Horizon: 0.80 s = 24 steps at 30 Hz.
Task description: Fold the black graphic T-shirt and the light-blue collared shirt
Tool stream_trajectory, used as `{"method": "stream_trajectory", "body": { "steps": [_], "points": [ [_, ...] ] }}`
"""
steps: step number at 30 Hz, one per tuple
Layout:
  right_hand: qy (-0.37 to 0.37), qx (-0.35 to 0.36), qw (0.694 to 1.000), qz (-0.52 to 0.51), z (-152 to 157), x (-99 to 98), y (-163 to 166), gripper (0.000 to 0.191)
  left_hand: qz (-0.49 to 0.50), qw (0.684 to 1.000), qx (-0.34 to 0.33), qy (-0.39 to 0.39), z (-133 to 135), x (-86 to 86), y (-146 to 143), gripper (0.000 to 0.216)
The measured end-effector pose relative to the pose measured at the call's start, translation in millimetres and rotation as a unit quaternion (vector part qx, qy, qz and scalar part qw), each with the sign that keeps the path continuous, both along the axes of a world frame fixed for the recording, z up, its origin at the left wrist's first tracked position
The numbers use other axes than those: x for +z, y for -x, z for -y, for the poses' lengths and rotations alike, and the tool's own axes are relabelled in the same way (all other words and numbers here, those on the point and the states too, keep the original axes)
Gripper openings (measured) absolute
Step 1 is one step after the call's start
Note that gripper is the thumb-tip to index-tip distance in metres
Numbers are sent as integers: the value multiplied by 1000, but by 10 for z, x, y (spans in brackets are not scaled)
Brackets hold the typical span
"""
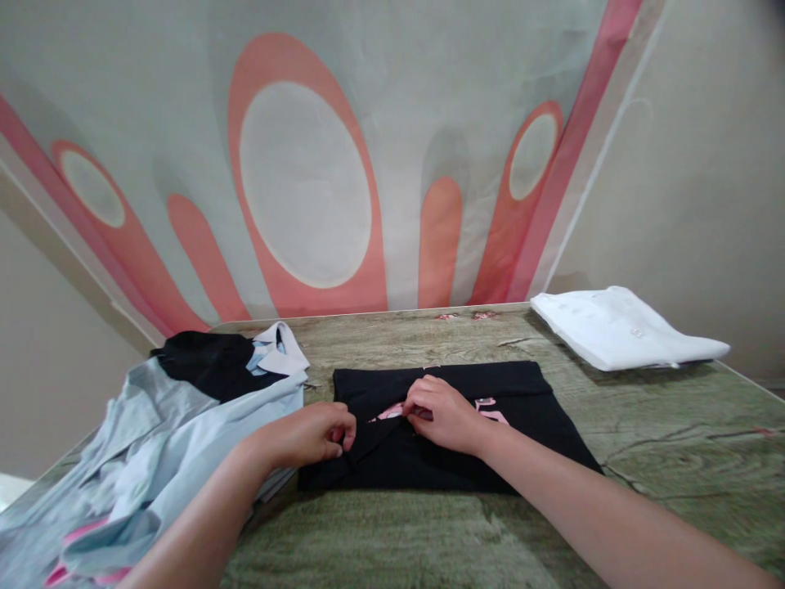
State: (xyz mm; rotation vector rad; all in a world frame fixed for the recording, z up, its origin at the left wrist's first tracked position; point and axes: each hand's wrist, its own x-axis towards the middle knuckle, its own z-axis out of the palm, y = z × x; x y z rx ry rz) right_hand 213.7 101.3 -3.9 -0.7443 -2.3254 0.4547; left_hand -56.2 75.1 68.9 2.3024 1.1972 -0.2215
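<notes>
Right hand (405,413) pinches the black garment (441,466) on the bench (380,540); left hand (316,433) half-curls at its left edge, hold unclear; pale clothes (202,446) crowd that side, room opening rightward!

This looks like a plain indoor room fitted out with a table of clothes; whether it belongs to a home, a shop or a studio cannot be told. The table (392,536) has a greenish-grey wood-grain top, and its far edge lies along a wall covering (408,90) with big coral shapes, pale ovals and pink side bands, more decorative than industrial. A plain wall (693,180) shows to the right. The clothes suggest laundry or garment work: a loose grey and pale-blue heap (202,417) on the left, a black garment (429,474) mid-table and a flat white bundle (619,327) at the far right
</notes>
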Motion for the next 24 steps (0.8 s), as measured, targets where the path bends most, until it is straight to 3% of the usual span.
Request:
{"method": "stream_trajectory", "body": {
  "steps": [4,10,16,24],
  "points": [
    [-6,-11,1000,-1,-18,-11,-2,12,-2,999,17,40,-16,38,40,21],
    [-6,-15,1000,-2,-15,-4,-3,14,-22,993,116,-26,-68,-40,91,11],
    [-7,-19,1000,0,-21,-32,3,14,-28,995,95,-26,-60,-86,138,31],
    [-1,-24,1000,-2,-33,-42,11,13,-3,998,44,-50,-45,-66,42,16]
  ]
}}
